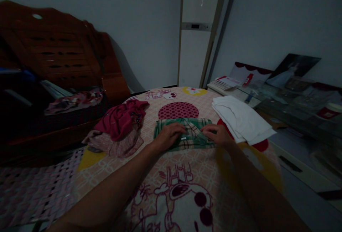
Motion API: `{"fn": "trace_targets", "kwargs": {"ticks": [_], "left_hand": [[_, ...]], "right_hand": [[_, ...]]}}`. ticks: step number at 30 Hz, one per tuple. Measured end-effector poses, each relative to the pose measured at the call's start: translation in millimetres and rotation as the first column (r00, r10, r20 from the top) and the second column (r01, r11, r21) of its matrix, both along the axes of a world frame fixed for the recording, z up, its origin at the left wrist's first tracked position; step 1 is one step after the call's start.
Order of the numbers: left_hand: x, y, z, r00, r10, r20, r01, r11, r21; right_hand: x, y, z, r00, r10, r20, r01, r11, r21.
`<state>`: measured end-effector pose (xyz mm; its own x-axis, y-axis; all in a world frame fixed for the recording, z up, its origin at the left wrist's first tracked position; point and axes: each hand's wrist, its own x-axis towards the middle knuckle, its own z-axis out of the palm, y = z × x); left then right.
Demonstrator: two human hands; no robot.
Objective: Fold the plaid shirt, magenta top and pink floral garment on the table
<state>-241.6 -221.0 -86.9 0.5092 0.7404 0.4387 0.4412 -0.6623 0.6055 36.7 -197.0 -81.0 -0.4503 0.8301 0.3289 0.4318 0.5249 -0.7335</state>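
A green plaid shirt (188,143), with white and dark lines, lies folded into a wide, low bundle on the round table. My left hand (170,135) rests on its left half, fingers curled into the cloth near what looks like the collar. On the right side, my right hand (217,134) pinches a fold of the same shirt between thumb and fingers. A small white tag or label shows on the fabric between the hands. The parts beneath my palms are hidden.
A patterned tablecloth (187,175) covers the table. Crumpled red and pinkish clothes (117,125) lie to the left, a stack of folded white cloth (242,119) to the right. Beyond are a wooden bench (64,53), a glass-topped cabinet (285,100) and a tall white appliance (195,53).
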Motion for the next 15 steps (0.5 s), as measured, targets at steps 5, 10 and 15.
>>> {"fn": "trace_targets", "kwargs": {"ticks": [5, 10, 15], "left_hand": [[3.9, 2.3, -10.5, 0.985, -0.107, -0.133, 0.108, 0.994, 0.000], [5.6, -1.5, -6.8, 0.966, -0.093, -0.242, 0.105, 0.994, 0.039], [9.0, -2.0, -8.6, 0.959, -0.053, -0.278, 0.069, 0.996, 0.048]], "right_hand": [[13.5, 11.8, -13.0, 0.894, -0.435, -0.106, 0.440, 0.898, 0.027], [23.9, 17.0, -17.4, 0.799, -0.590, -0.113, 0.594, 0.805, -0.008], [21.8, 17.0, -14.0, 0.810, -0.555, 0.190, 0.549, 0.831, 0.087]]}}
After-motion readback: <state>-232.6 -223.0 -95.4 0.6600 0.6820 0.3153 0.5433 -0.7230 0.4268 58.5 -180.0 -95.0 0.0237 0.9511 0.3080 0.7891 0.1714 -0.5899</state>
